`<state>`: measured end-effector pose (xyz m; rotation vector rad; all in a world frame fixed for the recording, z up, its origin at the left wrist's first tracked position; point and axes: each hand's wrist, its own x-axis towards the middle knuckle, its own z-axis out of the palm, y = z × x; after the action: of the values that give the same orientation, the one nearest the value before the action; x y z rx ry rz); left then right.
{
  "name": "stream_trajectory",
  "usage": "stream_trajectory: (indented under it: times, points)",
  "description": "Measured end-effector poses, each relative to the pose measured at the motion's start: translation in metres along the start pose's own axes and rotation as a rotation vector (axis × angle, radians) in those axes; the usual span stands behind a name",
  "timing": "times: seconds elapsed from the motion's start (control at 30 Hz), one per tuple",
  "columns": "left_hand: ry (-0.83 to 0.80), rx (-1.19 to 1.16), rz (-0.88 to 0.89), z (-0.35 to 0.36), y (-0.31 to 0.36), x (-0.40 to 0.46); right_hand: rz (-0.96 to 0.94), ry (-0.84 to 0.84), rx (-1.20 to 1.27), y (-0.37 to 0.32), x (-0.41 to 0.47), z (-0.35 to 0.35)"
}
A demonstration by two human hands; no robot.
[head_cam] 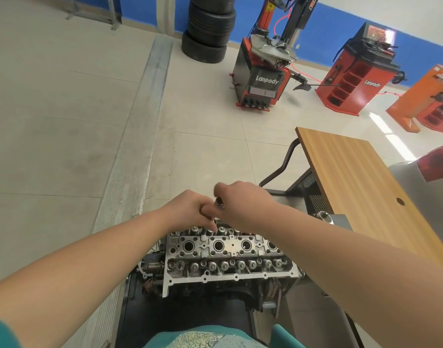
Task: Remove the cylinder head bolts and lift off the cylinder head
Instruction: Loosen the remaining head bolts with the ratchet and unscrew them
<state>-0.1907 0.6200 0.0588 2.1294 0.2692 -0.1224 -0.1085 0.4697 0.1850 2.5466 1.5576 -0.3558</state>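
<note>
Head view: both hands [190,209] meet over the cylinder head [228,257]

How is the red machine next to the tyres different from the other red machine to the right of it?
The tyre changer has a tall column, red air hoses and a dark front panel; the red cabinet machine is lower, with open shelves and a screen on top. The first stands by the tyre stack, the second further right. Both read "Lanpody".

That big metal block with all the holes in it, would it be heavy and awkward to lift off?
Probably heavy: the cylinder head looks like a thick, solid metal casting. It should stay rigid, not flex. Its flat, wide shape makes tipping or rolling unlikely, though the bare metal may be oily and slippery; that cannot be confirmed here.
</note>
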Motion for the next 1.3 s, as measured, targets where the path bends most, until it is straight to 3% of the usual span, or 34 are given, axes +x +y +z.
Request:
stream_trajectory:
  times: [0.07,0.2,0.3,0.5,0.6,0.67,0.73,0.83,1.0,1.2,1.3]
  points:
    - [0.014,-0.020,0.017,0.001,-0.001,0.001,0.009,0.010,-0.053,-0.002,0.001,0.003]
    - [-0.094,-0.096,0.027,-0.003,-0.006,-0.006,-0.161,-0.035,0.043,0.006,-0.002,0.005]
    - [-0.056,-0.111,0.009,-0.001,-0.006,-0.010,-0.191,-0.049,0.086,0.007,-0.005,0.000]
    - [0.045,-0.155,0.058,0.007,-0.001,-0.014,0.073,0.001,-0.077,-0.004,0.000,0.002]
    - [0.072,-0.192,0.036,0.007,-0.004,-0.013,-0.082,-0.063,-0.062,-0.005,-0.002,0.001]
    - [0.045,-0.196,0.054,0.007,-0.007,-0.014,-0.266,-0.080,-0.081,-0.003,-0.004,-0.001]
    - [-0.010,-0.170,0.054,0.007,-0.011,-0.015,-0.335,-0.043,-0.029,-0.002,-0.005,-0.004]
    - [-0.003,-0.052,0.040,0.007,-0.010,-0.013,-0.251,0.033,0.171,-0.005,-0.010,-0.008]
    - [0.039,-0.031,0.070,0.011,-0.002,-0.009,0.029,0.002,-0.099,-0.012,-0.003,0.000]
    - [-0.062,0.055,0.103,0.008,-0.003,-0.010,-0.206,-0.055,0.003,0.003,-0.006,0.001]
    - [-0.034,0.080,0.074,0.007,-0.007,-0.008,-0.147,-0.006,0.119,-0.001,-0.009,-0.001]
